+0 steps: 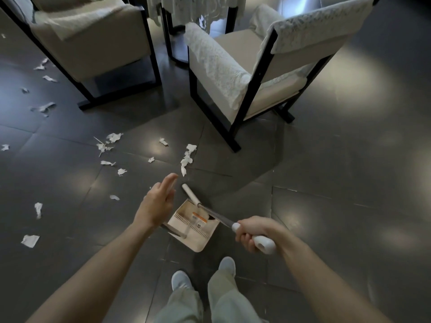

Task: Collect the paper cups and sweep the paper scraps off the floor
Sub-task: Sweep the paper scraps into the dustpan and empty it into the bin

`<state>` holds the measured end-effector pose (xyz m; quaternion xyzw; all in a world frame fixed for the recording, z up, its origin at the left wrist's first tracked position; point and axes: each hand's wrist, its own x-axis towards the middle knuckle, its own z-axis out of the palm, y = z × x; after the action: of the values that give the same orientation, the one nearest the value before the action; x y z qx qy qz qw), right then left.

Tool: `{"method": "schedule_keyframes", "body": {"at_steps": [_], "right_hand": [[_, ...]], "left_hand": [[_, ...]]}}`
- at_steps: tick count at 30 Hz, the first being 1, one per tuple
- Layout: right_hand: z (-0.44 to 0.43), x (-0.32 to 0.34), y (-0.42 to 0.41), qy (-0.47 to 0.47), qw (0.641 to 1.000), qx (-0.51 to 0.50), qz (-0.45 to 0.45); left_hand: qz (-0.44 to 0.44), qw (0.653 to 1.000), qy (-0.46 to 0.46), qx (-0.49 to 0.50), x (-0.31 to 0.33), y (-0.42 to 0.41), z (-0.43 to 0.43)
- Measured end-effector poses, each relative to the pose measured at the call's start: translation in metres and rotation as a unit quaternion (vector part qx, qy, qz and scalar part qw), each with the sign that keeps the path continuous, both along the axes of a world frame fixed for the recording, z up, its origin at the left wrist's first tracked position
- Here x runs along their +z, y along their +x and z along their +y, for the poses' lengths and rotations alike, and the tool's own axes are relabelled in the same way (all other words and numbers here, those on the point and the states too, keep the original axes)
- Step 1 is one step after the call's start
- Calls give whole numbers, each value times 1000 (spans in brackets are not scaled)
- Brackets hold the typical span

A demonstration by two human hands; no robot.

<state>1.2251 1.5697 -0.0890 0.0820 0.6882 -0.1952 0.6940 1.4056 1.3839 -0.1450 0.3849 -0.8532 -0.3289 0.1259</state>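
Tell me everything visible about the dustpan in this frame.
The dustpan is cream and looks plastic, tilted open-face toward the camera, low at the dark floor ahead of the shoes. Rows of comb teeth cross its inner face, beside an orange-and-white label and something dark. A metal pole runs from its top edge to the white grip held by the right hand. The left hand hovers open above its left side.

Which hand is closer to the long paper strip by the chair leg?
Left. The left hand is open just short of the paper strip; the right hand, farther back, grips a white handle.
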Motion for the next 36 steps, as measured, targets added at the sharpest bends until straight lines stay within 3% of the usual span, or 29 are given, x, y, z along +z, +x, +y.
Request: {"method": "schedule_keyframes", "body": {"at_steps": [4,11,19,22,29,32,36], "right_hand": [[-25,32,-12,-31,998,-28,-53],[-100,49,-5,-80,992,86,44],[-204,-25,-30,-139,949,181,220],[-240,-58,-50,-145,938,201,243],[-283,-110,-70,-75,954,234,171],[-284,-108,-61,-58,954,255,146],[-269,-88,-48,-42,972,212,90]], "left_hand": [[9,1000,16,22,1,24,-11],[29,995,26,91,13,80,-32],[33,979,6,200,14,123,-68],[34,972,-33,232,13,122,-86],[52,957,-48,282,0,103,-112],[49,959,-40,275,-1,94,-119],[35,964,-29,261,3,88,-119]]}}
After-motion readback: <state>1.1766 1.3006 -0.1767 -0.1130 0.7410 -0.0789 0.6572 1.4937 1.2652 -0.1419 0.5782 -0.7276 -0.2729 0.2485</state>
